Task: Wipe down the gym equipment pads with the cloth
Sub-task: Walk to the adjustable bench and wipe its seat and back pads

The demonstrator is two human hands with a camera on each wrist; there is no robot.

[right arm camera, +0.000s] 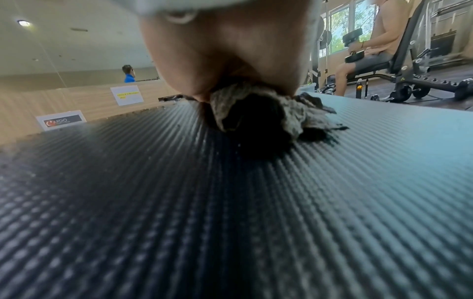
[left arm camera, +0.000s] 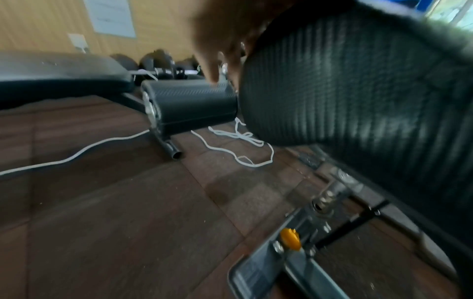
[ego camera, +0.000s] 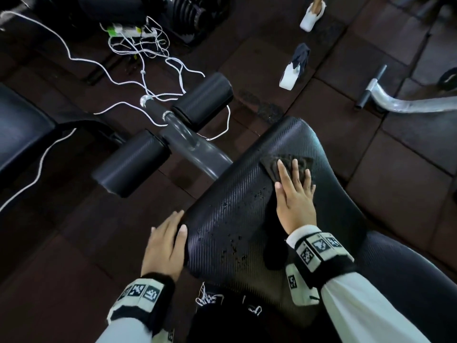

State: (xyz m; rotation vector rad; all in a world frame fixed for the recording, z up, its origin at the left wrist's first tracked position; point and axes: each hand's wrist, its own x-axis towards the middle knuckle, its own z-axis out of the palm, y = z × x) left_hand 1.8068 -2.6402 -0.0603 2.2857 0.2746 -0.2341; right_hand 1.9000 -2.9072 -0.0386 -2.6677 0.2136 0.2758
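Note:
A black textured bench pad [ego camera: 235,206] runs from the lower right toward the centre, with water droplets across its middle. My right hand [ego camera: 293,174] lies flat with straight fingers on a dark cloth [ego camera: 270,163] and presses it onto the pad's far end. The right wrist view has the palm [right arm camera: 230,56] over the bunched cloth [right arm camera: 230,109] on the pad [right arm camera: 230,202]. My left hand [ego camera: 170,233] rests against the pad's left edge, thumb on top and fingers along the side. In the left wrist view its blurred fingers [left arm camera: 215,66] hang beside the pad [left arm camera: 345,91].
Two black foam rollers [ego camera: 205,97] [ego camera: 133,159] sit on the bench's grey bar beyond the pad. White cords [ego camera: 148,58] trail over the dark floor to a power strip [ego camera: 131,30]. Another pad [ego camera: 19,125] lies at left. A person's white shoes [ego camera: 290,75] and a curved bar [ego camera: 408,105] are at right.

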